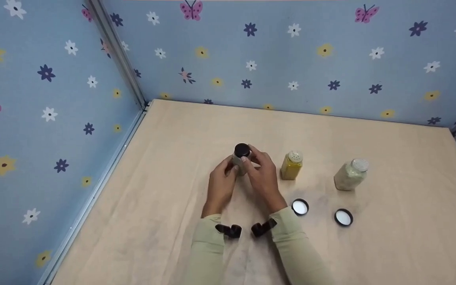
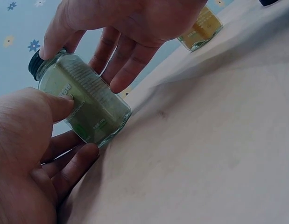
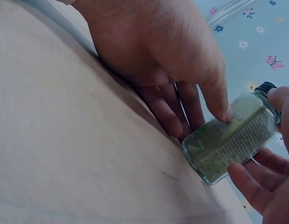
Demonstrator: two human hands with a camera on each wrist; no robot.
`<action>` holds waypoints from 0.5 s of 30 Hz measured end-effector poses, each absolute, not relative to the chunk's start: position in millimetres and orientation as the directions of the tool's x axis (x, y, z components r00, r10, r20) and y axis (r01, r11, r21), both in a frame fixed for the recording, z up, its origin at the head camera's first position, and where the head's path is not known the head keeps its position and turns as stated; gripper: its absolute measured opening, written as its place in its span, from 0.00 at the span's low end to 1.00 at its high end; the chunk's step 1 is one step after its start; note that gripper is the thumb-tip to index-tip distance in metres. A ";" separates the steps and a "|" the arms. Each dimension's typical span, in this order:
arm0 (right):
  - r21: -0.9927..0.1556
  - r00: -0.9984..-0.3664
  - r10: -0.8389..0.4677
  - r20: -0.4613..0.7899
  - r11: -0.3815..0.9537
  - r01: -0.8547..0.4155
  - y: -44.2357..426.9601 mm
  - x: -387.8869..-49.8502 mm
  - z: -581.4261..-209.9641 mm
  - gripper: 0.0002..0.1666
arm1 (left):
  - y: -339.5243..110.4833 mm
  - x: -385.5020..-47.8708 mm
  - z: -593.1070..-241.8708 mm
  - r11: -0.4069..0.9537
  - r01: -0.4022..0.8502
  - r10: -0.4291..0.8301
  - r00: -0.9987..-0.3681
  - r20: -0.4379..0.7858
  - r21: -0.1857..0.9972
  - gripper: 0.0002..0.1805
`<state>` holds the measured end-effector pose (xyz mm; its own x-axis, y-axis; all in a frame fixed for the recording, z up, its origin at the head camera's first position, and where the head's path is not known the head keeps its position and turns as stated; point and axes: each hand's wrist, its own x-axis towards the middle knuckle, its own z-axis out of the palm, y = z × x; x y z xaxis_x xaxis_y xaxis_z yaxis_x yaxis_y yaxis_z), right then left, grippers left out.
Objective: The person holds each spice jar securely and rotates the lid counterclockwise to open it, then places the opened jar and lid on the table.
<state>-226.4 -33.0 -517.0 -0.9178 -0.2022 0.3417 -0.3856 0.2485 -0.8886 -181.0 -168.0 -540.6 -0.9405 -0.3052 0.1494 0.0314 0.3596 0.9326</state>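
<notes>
A small glass spice jar (image 2: 95, 102) with greenish-grey powder and printed lettering stands on the table between both hands. Its black cap (image 1: 242, 149) is on. My left hand (image 1: 221, 185) grips the body of the jar, thumb on one face and fingers on the other side. At the top, my right hand (image 1: 264, 177) pinches the cap with thumb and forefinger, while its other fingers hang beside the glass. Right of the hands stands a jar of yellow powder (image 1: 291, 169), a perforated shaker top showing. Farther right is a jar with pale contents (image 1: 348, 177), also uncapped.
Two black caps lie with white insides up, one (image 1: 300, 207) by the right wrist and another (image 1: 343, 217) farther right. The wooden table (image 1: 152, 166) meets patterned blue walls (image 1: 228, 59) at the back and left. Small black cameras (image 1: 230, 230) sit on the wrists.
</notes>
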 end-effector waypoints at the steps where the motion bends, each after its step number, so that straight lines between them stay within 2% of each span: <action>1: -0.889 -0.918 -0.202 0.341 0.249 -0.385 -32.7 -226.4 -517.6 0.28 | -167.8 -180.7 -540.8 0.361 0.026 -0.306 -0.941 0.145 0.932 0.23; 15: -0.919 -0.932 -0.196 0.306 0.195 -0.343 -29.6 -225.4 -517.1 0.23 | -166.0 -181.2 -541.3 0.359 0.001 -0.319 -0.940 0.124 0.933 0.23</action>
